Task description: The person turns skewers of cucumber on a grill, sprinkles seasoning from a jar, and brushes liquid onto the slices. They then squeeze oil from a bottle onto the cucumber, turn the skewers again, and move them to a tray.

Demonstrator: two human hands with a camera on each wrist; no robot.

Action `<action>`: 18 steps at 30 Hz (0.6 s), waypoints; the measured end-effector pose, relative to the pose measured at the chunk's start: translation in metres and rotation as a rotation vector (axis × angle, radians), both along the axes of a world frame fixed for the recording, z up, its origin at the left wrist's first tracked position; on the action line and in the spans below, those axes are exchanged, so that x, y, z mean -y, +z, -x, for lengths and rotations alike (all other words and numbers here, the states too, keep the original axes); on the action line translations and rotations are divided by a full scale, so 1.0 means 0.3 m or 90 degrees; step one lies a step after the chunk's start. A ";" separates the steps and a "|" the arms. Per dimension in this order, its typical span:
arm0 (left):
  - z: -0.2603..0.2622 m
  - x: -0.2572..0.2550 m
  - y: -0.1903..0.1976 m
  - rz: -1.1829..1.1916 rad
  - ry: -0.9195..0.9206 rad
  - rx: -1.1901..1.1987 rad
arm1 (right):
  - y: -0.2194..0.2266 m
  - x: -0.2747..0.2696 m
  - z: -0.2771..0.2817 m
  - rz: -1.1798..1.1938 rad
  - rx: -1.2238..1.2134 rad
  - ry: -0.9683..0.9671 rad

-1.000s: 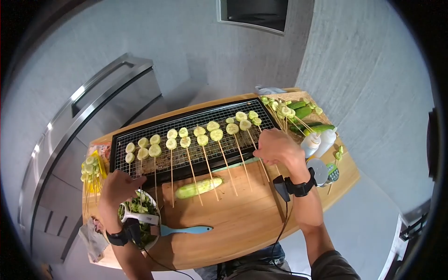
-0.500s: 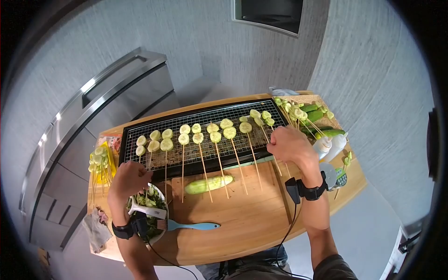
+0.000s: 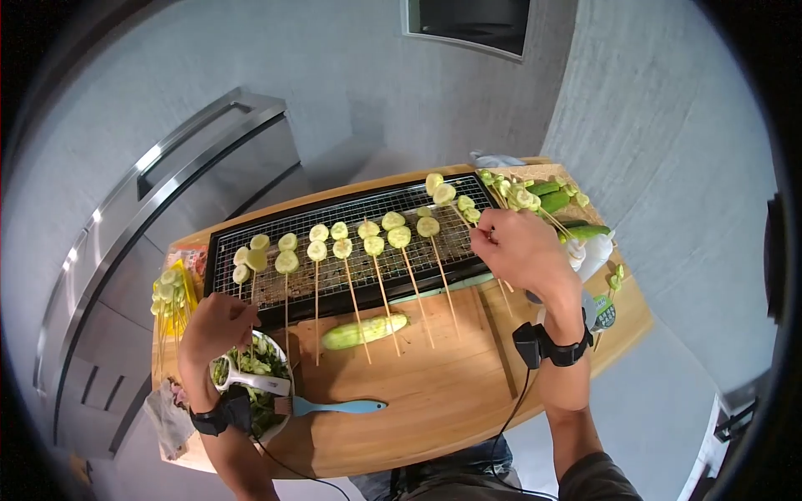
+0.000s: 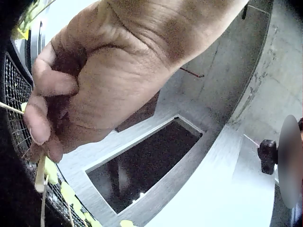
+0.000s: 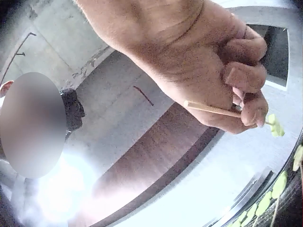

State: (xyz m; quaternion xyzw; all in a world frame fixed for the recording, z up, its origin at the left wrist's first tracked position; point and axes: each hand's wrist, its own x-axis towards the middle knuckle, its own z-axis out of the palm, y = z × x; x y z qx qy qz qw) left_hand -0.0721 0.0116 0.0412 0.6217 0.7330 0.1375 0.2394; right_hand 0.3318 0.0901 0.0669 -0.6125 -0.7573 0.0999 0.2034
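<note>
My left hand [image 3: 219,326] is at the near left corner of the black grill tray, thumb and finger pinching a wooden skewer [image 4: 40,176]. Its pale green cucumber-like slices [image 3: 256,260] overlap the leftmost skewer's slices [image 3: 241,273]. At the tray's right end, my right hand [image 3: 526,250] pinches the end part of another skewer [image 5: 210,109]. That skewer's slices [image 3: 444,194] show near the tray's far edge, higher than the neighbouring ones. Several more skewers with slices [image 3: 399,236] lie in a row between the hands, sticks pointing toward me.
A peeled green vegetable [image 3: 364,331] lies on the wooden board [image 3: 418,376]. At left are a bowl of greens [image 3: 288,376], a peeler [image 3: 261,382], a blue brush [image 3: 342,407] and a yellow pack with skewers [image 3: 188,288]. White bottles [image 3: 595,255] and whole green vegetables [image 3: 555,201] stand right.
The right hand's skewer has risen, its slices shifting toward the tray's far edge. The left hand's skewer has moved slightly left, closer to the leftmost one. The head view has swung a little.
</note>
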 end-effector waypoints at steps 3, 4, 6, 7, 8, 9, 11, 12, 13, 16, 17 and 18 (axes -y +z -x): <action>0.043 -0.012 -0.048 0.038 0.012 0.049 | -0.036 -0.016 -0.009 -0.048 0.011 0.011; 0.038 -0.011 -0.045 0.051 0.024 0.055 | -0.046 -0.026 -0.011 -0.043 0.033 0.016; 0.031 -0.011 -0.036 0.053 0.017 0.048 | -0.064 -0.037 -0.010 -0.028 0.069 0.011; 0.028 -0.011 -0.035 0.056 0.014 0.041 | -0.061 -0.041 -0.008 -0.029 0.070 0.010; 0.029 -0.011 -0.037 0.055 0.014 0.042 | -0.058 -0.046 -0.005 0.034 0.094 0.003; 0.032 -0.012 -0.041 0.067 0.016 0.052 | -0.057 -0.049 -0.004 0.097 0.117 -0.004; 0.039 -0.016 -0.051 0.080 0.020 0.064 | -0.083 -0.056 -0.006 0.109 0.132 -0.018; 0.042 -0.020 -0.058 0.084 0.007 0.055 | -0.092 -0.058 -0.007 0.120 0.147 -0.031; 0.045 -0.021 -0.061 0.089 -0.005 0.046 | -0.089 -0.060 -0.007 0.121 0.148 -0.029; 0.030 -0.022 -0.056 0.104 0.013 0.067 | -0.090 -0.068 -0.009 0.229 0.159 -0.003; 0.028 -0.021 -0.054 0.104 0.016 0.067 | -0.098 -0.070 -0.009 0.245 0.159 -0.004; 0.025 -0.021 -0.054 0.110 0.017 0.058 | -0.103 -0.071 -0.010 0.262 0.160 -0.004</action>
